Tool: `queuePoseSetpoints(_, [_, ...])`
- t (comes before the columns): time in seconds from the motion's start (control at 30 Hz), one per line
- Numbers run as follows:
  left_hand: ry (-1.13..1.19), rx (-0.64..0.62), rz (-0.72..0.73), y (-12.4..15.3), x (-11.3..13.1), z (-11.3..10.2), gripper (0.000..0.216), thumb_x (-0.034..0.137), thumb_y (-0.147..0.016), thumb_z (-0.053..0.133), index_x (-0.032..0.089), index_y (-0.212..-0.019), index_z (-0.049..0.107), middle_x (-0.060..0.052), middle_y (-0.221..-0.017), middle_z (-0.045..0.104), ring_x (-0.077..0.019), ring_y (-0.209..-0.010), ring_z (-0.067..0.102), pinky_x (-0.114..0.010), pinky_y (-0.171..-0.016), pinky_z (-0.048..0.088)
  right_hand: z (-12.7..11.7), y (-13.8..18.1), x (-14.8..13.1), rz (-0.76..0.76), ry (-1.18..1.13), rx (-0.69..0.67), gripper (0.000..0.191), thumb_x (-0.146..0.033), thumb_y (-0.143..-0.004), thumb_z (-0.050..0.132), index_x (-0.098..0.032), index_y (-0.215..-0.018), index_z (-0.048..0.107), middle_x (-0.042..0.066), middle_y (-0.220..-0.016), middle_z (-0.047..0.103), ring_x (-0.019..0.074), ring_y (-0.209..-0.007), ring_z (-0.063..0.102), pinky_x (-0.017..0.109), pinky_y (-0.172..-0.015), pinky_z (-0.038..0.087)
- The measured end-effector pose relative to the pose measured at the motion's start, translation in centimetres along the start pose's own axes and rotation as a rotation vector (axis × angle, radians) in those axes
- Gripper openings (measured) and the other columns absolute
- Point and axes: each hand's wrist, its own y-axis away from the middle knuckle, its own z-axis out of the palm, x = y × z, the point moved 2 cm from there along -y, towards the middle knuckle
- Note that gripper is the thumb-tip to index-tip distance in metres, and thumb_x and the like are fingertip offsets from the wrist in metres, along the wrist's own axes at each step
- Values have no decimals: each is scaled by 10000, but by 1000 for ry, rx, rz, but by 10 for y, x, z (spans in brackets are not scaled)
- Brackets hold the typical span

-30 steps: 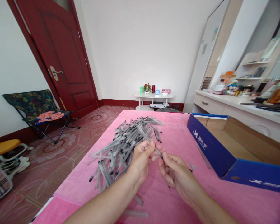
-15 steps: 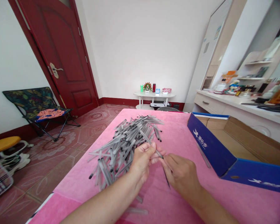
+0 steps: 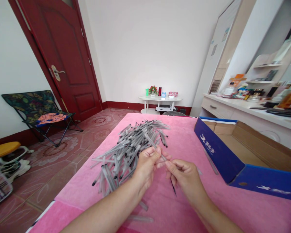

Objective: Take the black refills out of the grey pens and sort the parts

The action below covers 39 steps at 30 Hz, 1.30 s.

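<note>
I am pinching a gray pen between the thumb and fingers of my left hand. The pen leans: its far end points to 11 o'clock, past my left thumb, and its near end comes out at about 5 o'clock from that hand. The thumb and finger of my right hand pinch that near end, so the two hands are close and the pen makes a bridge between them. A thin black stick pokes down from under my right fingers, at about 7 o'clock from that hand; I can't tell if it is held or lies on the pink cloth. A big messy pile of pens sits near my left hand at 10 o'clock, and the far end of my pen is in front of it. Two loose pens lie at 6 o'clock from my left hand, beside my arm. From my right hand, the blue box is between 2 and 3 o'clock, with its top open, and a clear tube lies just beside its wall. Far off at 12 o'clock is a little white table.
</note>
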Motion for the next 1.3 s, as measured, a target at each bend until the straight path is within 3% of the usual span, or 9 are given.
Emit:
queuePoseSetpoints(0.13, [-24,0,10,1,0,2,285,380,-671,651,125,-734,540,-45,-702,618,-165,-663,629,-227,-568,461,-6,1,-4,-268,337,187,287,-385,-700,613,-156,-530,582,-9,-499,497,91,-472,411,211,-465,313])
queuePoseSetpoints(0.2, [-29,-6,30,1,2,2,286,382,-671,650,127,-741,542,-47,-715,620,-167,-677,628,-226,-572,463,-3,1,-1,-190,218,100,298,-417,-736,566,-156,-597,595,-5,-524,521,88,-452,427,206,-445,321])
queuePoseSetpoints(0.3, [-25,-17,59,1,4,3,287,381,-664,657,130,-750,547,-42,-725,620,-163,-695,622,-236,-596,469,4,0,7,74,-131,-60,404,-498,-795,441,-142,-664,580,-3,-504,519,78,-376,417,189,-363,284])
queuePoseSetpoints(0.37, [-25,-25,65,2,4,3,289,384,-659,660,133,-751,550,-41,-727,625,-163,-700,620,-243,-606,470,6,1,7,154,-246,-71,421,-513,-789,443,-137,-651,571,-7,-481,505,70,-360,395,179,-347,252])
queuePoseSetpoints(0.6, [-28,-9,65,1,1,0,275,381,-666,654,133,-745,563,-53,-740,636,-162,-676,626,-258,-618,474,-1,0,-4,-45,-14,88,245,-358,-669,651,-143,-576,578,-27,-469,498,71,-425,402,186,-414,310])
queuePoseSetpoints(0.8, [-16,9,71,-1,2,-2,242,343,-683,649,136,-765,556,-29,-727,620,-159,-689,627,-269,-640,488,1,-3,11,110,-192,-33,397,-487,-785,467,-131,-646,575,11,-503,545,80,-372,437,189,-353,319])
queuePoseSetpoints(1.0, [-21,2,70,-2,1,-4,222,328,-701,636,136,-768,548,-30,-729,614,-164,-705,629,-270,-652,487,-2,-6,6,104,-209,-7,289,-417,-675,642,-134,-682,581,-24,-470,522,72,-388,436,177,-368,348])
queuePoseSetpoints(1.17, [-18,6,84,-5,-1,-8,233,333,-703,632,138,-797,547,-37,-758,618,-169,-719,629,-280,-659,489,1,-6,9,208,-260,-47,401,-513,-710,554,-115,-673,591,25,-534,577,90,-394,492,178,-340,353])
queuePoseSetpoints(1.3, [-17,10,83,-6,1,-8,244,341,-695,638,139,-796,545,-35,-745,620,-172,-717,631,-286,-670,488,2,-6,12,138,-223,-27,330,-440,-694,613,-111,-686,595,-3,-478,542,69,-381,464,161,-354,349])
